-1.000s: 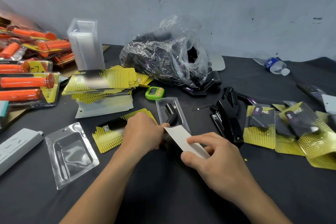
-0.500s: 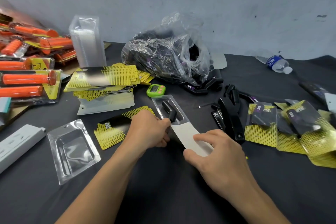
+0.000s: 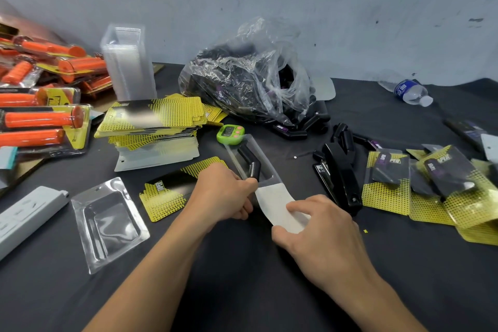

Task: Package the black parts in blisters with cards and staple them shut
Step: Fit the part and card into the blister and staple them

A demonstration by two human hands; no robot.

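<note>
At the near edge of the table [image 3: 237, 286], the dark cloth lies bare between the forearms. Just beyond it the right hand [image 3: 318, 229] holds the near end of a card [image 3: 275, 203], white side up, with the thumb at the near edge and the fingers curled lightly over the top. The card bends, and its far end sits in the mouth of the blister [image 3: 265, 170]. The left hand [image 3: 223, 194] has its fingers curled tight, pinching the blister's near left edge where the card enters. The blister lies flat, slanting away to the left, with black parts [image 3: 249, 162] in its pocket.

A yellow card [image 3: 164, 194] lies left of the left hand, partly hidden behind it. Further left are an empty blister [image 3: 107, 224] and a power strip [image 3: 24, 215], with bare cloth between them and the near edge. The stapler [image 3: 342, 178] lies near the right hand's knuckles, and beyond it finished packs [image 3: 388, 183] overlap toward the right edge. A strip of bare cloth runs between blister and stapler. Farther back are a green timer [image 3: 230, 132] by the blister's far end, the card stack [image 3: 153, 118], and a bag [image 3: 248, 83] of black parts.
</note>
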